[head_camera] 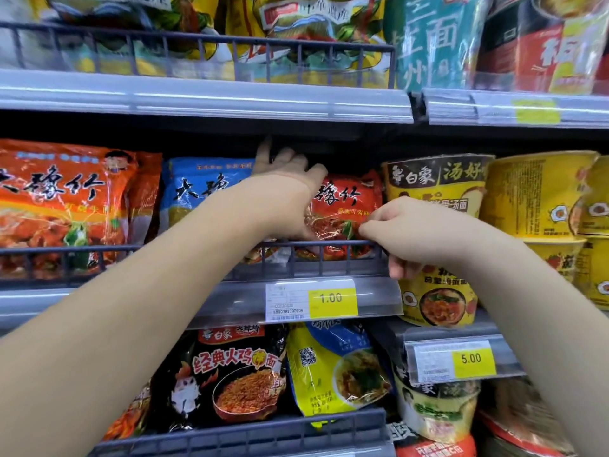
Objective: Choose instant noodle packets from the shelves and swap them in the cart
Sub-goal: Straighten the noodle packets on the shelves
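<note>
Supermarket shelves ahead, right hand [415,232] pinches the red noodle packet [342,206] just above the wire rail [131,249], left hand [286,173] spread over its top; seemingly picking, next lifting it over that rail.

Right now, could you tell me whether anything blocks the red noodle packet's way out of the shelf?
Yes: the red noodle packet sits behind the wire rail, which crosses its lower part. The left hand and right hand touch it unblocked.

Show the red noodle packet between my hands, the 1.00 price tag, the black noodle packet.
red noodle packet [342,206], head view, printed front
1.00 price tag [333,298], head view, yellow half
black noodle packet [244,394], head view, noodle picture
</note>
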